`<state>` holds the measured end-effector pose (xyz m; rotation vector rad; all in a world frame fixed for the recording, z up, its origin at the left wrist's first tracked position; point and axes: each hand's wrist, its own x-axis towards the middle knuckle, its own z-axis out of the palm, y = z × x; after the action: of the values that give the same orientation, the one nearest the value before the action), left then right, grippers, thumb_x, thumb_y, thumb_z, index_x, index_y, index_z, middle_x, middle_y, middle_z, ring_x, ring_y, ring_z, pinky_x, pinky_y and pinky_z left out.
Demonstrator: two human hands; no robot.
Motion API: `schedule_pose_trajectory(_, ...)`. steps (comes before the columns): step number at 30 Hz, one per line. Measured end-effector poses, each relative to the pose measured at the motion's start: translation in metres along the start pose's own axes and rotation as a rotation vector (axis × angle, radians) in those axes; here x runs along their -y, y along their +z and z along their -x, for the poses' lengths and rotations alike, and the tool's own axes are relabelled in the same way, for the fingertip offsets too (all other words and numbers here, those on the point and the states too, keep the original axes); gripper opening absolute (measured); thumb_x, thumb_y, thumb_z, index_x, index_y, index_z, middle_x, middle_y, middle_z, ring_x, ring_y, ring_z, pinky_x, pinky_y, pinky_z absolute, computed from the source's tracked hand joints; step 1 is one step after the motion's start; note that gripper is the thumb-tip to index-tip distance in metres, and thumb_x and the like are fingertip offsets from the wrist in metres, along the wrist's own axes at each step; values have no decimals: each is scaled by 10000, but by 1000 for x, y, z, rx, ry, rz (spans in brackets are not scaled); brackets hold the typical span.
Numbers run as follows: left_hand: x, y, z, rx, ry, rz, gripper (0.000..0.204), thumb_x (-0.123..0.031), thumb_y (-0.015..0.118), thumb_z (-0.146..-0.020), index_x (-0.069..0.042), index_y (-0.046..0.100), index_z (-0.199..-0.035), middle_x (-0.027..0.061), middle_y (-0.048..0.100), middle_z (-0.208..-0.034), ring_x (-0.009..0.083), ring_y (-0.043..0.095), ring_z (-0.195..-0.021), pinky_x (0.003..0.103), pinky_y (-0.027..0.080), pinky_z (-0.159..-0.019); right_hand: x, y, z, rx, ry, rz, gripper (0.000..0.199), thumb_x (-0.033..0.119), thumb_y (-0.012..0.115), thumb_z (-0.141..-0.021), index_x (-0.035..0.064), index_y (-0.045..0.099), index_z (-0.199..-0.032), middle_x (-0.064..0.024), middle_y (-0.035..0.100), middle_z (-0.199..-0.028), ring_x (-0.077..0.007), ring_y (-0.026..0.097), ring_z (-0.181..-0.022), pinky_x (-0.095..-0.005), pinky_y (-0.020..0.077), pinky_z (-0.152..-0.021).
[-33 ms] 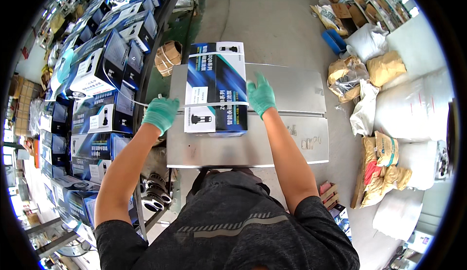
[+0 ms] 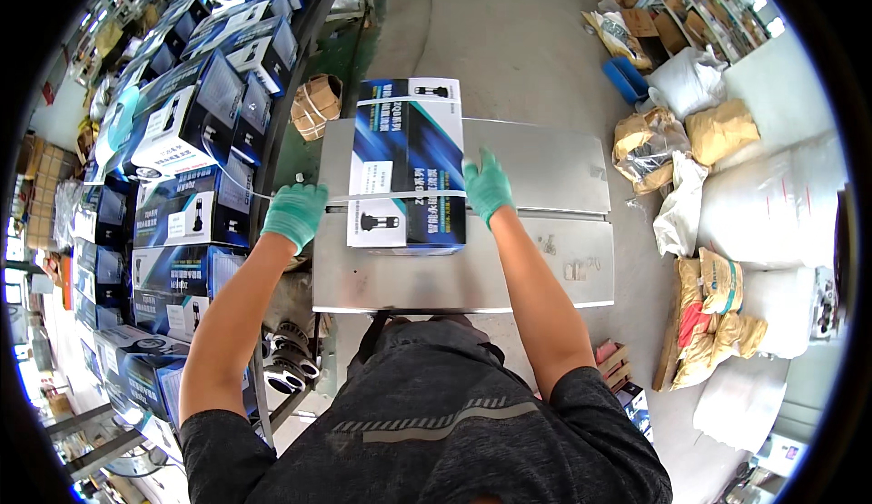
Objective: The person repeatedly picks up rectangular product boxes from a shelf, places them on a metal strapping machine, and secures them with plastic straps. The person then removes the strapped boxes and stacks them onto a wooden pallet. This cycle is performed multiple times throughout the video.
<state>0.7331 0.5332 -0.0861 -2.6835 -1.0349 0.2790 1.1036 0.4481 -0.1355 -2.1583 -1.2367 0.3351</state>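
I see the blue-and-white box (image 2: 406, 166) lying flat on the steel counter (image 2: 545, 168), a white strap (image 2: 400, 196) across it; my left hand (image 2: 293, 213) clamps the strap's end (gloved green); right hand (image 2: 487, 186) presses flat, fingers apart, against the box's side.

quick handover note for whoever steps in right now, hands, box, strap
Left hand: gloved, gripping the white strap at the box's left edge.
Right hand: gloved, pressed against the right side of the blue and white box.
Box lies flat on the metal table.
Done: one strap already sits near the far end.
Left: the near strap runs across the top but looks not yet fastened.
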Motion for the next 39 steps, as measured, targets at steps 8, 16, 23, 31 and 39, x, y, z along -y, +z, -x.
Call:
schedule_pose_trajectory(8, 70, 92, 63, 157, -389, -126, 232, -184, 613, -912, -92, 715, -1099, 128, 738, -1058, 308, 662, -1062, 448, 464, -978, 33, 45, 39, 327, 393, 34, 807, 642, 379, -1002, 147, 230, -1622, -303, 685, -1203, -486, 664, -1104, -547, 512, -960)
schedule_pose_trajectory(16, 168, -51, 26, 267, -685, 59, 206, -115, 633, -917, -65, 736, -1088, 202, 743, -1119, 343, 734, -1062, 420, 597, -896, 37, 37, 38, 289, 385, 94, 788, 655, 366, -1003, 176, 252, -1618, -275, 702, -1186, -463, 680, -1082, -540, 531, -927)
schedule_pose_trajectory(23, 217, -78, 69, 68, -872, 339, 264, -226, 564, -1030, -28, 716, -1114, 241, 732, -1089, 376, 727, -1017, 454, 590, -888, 36, 46, 38, 233, 347, 91, 687, 620, 391, -1027, 196, 352, -1566, -244, 731, -1117, -433, 714, -988, -516, 547, -856)
schedule_pose_trajectory(31, 74, 30, 40, -305, -1065, 2520, 241, -143, 537, -1062, 46, 598, -1199, 231, 705, -1077, 366, 728, -1001, 455, 679, -843, 36, 48, 38, 211, 356, 27, 662, 586, 425, -1039, 153, 403, -1540, -231, 732, -1108, -367, 727, -961, -458, 556, -832)
schedule_pose_trajectory(39, -9, 177, 8, -598, -1360, 2700, 293, -155, 483, -1090, 35, 581, -1290, 196, 683, -1144, 326, 701, -979, 458, 660, -887, 36, 46, 41, 182, 309, 41, 655, 593, 420, -1032, 161, 406, -1524, -239, 727, -1133, -429, 701, -1034, -504, 531, -886)
